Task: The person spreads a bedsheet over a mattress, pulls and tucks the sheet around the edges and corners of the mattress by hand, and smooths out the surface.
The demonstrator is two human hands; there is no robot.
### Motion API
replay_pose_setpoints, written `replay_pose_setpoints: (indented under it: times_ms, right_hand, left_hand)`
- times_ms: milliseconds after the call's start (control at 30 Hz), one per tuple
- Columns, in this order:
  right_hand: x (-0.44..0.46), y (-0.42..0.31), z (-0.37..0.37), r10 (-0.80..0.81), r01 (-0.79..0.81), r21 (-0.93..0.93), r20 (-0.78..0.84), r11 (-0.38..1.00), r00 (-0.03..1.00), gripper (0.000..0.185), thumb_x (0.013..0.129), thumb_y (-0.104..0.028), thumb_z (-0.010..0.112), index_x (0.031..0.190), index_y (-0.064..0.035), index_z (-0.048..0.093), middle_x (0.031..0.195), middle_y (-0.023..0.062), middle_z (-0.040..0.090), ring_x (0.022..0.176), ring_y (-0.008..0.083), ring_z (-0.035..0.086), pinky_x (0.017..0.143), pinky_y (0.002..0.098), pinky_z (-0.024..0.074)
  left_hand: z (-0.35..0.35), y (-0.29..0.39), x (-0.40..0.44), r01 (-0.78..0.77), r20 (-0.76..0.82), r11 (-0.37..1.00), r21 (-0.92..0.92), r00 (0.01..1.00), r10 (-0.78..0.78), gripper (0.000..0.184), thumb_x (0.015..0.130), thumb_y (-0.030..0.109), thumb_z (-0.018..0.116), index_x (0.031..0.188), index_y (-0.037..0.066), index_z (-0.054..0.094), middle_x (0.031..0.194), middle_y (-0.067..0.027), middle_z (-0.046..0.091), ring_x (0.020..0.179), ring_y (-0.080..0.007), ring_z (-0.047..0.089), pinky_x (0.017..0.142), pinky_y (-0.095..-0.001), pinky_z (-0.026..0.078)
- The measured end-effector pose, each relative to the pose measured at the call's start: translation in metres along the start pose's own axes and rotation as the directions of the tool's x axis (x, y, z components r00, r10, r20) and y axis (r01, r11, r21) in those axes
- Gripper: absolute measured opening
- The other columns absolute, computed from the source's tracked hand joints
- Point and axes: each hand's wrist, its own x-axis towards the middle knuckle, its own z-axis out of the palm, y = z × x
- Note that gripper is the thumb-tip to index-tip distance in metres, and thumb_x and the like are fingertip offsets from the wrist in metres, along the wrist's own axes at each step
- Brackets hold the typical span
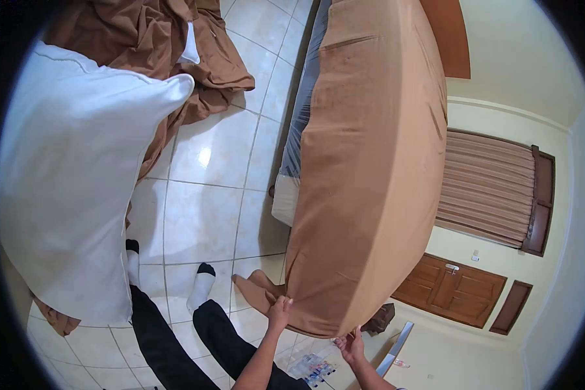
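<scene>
The picture lies on its side, with the floor at left and the ceiling at right. A tan-brown bed sheet (364, 169) is drawn over a mattress. My left hand (280, 313) is closed on the sheet's edge at the near end, beside a loose hanging flap (257, 292) of it. At the upper corner of that end, my right hand (351, 346) pinches the edge too. The mattress side (296, 140) shows clear plastic wrap below the sheet's hem.
A white-covered pillow or bedding piece (78, 169) and crumpled brown cloth (149, 39) are at left. My socked feet (203, 286) stand on white floor tiles (201, 214). Small items (312, 369) lie near my legs. A headboard (447, 39), curtained window (487, 185) and wooden door (448, 289) are beyond the bed.
</scene>
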Motion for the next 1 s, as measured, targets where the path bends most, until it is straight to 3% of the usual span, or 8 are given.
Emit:
replay_pose_setpoints:
  times_ms: [33, 100, 233, 300, 533, 700, 1000]
  right_hand:
    - [0.009, -0.001, -0.006, 0.0, 0.0, 0.005, 0.003, 1.0, 1.0, 0.051, 0.089, -0.053, 0.042, 0.1, -0.0042, 0.047, 0.08, 0.0099, 0.052, 0.058, 0.0203, 0.05, 0.055, 0.0329, 0.0441]
    - [0.017, -0.004, -0.008, 0.028, -0.029, -0.18, -0.003, 0.983, 1.0, 0.04, 0.093, -0.044, 0.041, 0.097, -0.0056, 0.049, 0.074, 0.0063, 0.052, 0.055, 0.0163, 0.047, 0.051, 0.0315, 0.0429]
    - [0.004, -0.005, 0.001, -0.089, 0.06, -0.348, -0.068, 0.936, 0.994, 0.032, 0.094, -0.038, 0.041, 0.094, -0.0081, 0.051, 0.068, 0.0034, 0.051, 0.054, 0.013, 0.048, 0.048, 0.0285, 0.0419]
    - [0.0, -0.005, -0.001, -0.125, 0.1, -0.472, -0.024, 0.876, 0.992, 0.027, 0.095, -0.036, 0.042, 0.095, -0.0106, 0.05, 0.068, 0.0025, 0.052, 0.056, 0.0117, 0.05, 0.048, 0.0258, 0.042]
    - [0.002, -0.003, -0.006, -0.143, 0.123, -0.552, 0.006, 0.825, 0.99, 0.025, 0.095, -0.035, 0.04, 0.097, -0.0121, 0.051, 0.07, 0.001, 0.056, 0.055, 0.0108, 0.054, 0.049, 0.0243, 0.0432]
    - [0.003, -0.011, -0.007, -0.09, 0.077, -0.578, 0.006, 0.813, 0.996, 0.027, 0.095, -0.036, 0.04, 0.095, -0.0117, 0.051, 0.07, 0.001, 0.056, 0.057, 0.0107, 0.054, 0.05, 0.024, 0.0432]
    - [0.001, -0.007, -0.001, -0.107, 0.087, -0.559, -0.004, 0.824, 0.994, 0.026, 0.095, -0.035, 0.041, 0.093, -0.0105, 0.05, 0.074, 0.0024, 0.055, 0.058, 0.0117, 0.054, 0.051, 0.0249, 0.044]
  left_hand:
    - [-0.006, 0.005, -0.006, -0.003, -0.001, 1.0, 0.004, 1.0, 0.003, 0.035, 0.087, 0.039, 0.052, 0.1, 0.007, 0.054, 0.09, -0.0225, 0.061, 0.091, -0.0395, 0.057, 0.076, -0.0455, 0.045]
    - [-0.015, 0.013, -0.014, -0.041, -0.085, 0.954, 0.297, 0.994, 0.069, 0.023, 0.09, 0.029, 0.049, 0.086, 0.008, 0.052, 0.075, -0.0178, 0.061, 0.074, -0.0392, 0.058, 0.063, -0.0486, 0.044]
    - [-0.027, 0.015, -0.016, -0.066, -0.143, 0.913, 0.403, 0.98, 0.135, 0.022, 0.089, 0.03, 0.049, 0.087, 0.008, 0.053, 0.074, -0.0175, 0.061, 0.071, -0.0379, 0.059, 0.062, -0.0486, 0.043]
    - [-0.032, 0.013, -0.018, -0.099, -0.136, 0.821, 0.562, 0.968, 0.21, 0.02, 0.09, 0.027, 0.049, 0.085, 0.008, 0.052, 0.07, -0.0164, 0.061, 0.067, -0.0373, 0.06, 0.06, -0.0482, 0.043]
    - [-0.024, 0.008, -0.023, -0.024, -0.186, 0.841, 0.541, 0.972, 0.148, 0.024, 0.089, 0.03, 0.049, 0.083, 0.008, 0.051, 0.067, -0.0151, 0.061, 0.065, -0.0351, 0.061, 0.058, -0.046, 0.043]
    - [-0.013, -0.007, -0.007, -0.028, -0.216, 0.892, 0.45, 0.966, 0.14, 0.029, 0.083, 0.036, 0.056, 0.078, 0.008, 0.053, 0.074, -0.0123, 0.063, 0.076, -0.0324, 0.06, 0.07, -0.0476, 0.039]
    - [-0.01, -0.001, 0.009, 0.117, -0.24, 0.843, 0.525, 0.971, 0.015, 0.028, 0.08, 0.037, 0.06, 0.079, 0.009, 0.06, 0.085, -0.0087, 0.063, 0.09, -0.0286, 0.056, 0.085, -0.053, 0.032]
